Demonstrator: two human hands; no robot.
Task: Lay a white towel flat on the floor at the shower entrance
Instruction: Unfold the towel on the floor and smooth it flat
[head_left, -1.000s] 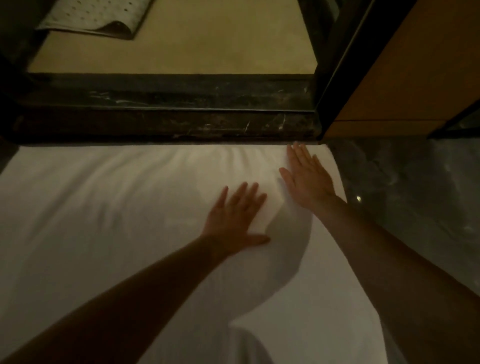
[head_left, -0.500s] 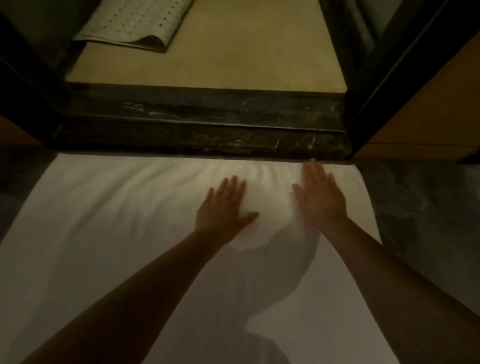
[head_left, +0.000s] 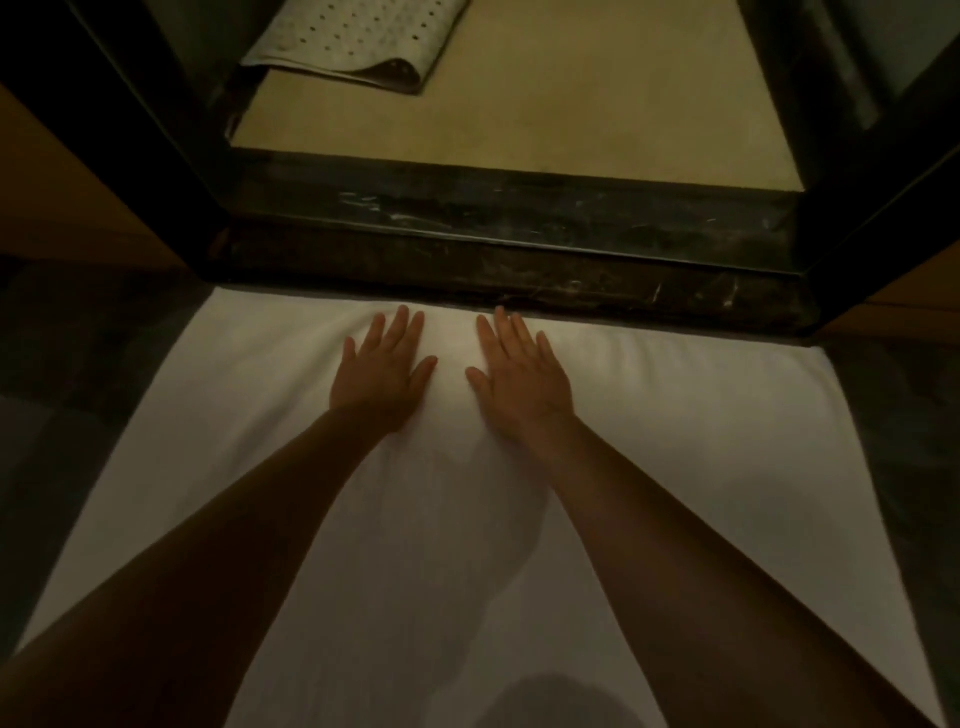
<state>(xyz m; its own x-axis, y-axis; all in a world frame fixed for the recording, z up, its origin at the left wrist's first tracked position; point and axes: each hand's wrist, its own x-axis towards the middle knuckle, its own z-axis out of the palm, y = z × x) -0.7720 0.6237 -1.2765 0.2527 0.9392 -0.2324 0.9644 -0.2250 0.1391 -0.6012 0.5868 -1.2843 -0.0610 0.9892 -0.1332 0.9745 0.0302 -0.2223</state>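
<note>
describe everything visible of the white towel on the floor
The plain white cloth towel lies spread on the dark stone floor, its far edge along the dark marble shower threshold. It looks soft and mostly flat, faintly rippled near that edge. The left hand and right hand press on it there side by side, fingers straight. Its near end runs out of view.

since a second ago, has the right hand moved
Yes: the right hand slid left, from the right end of the dark threshold toward its middle.

Dim warm light, soft shadows on the towel (head_left: 675, 441), wide-angle bending at edges, slight blur
</note>
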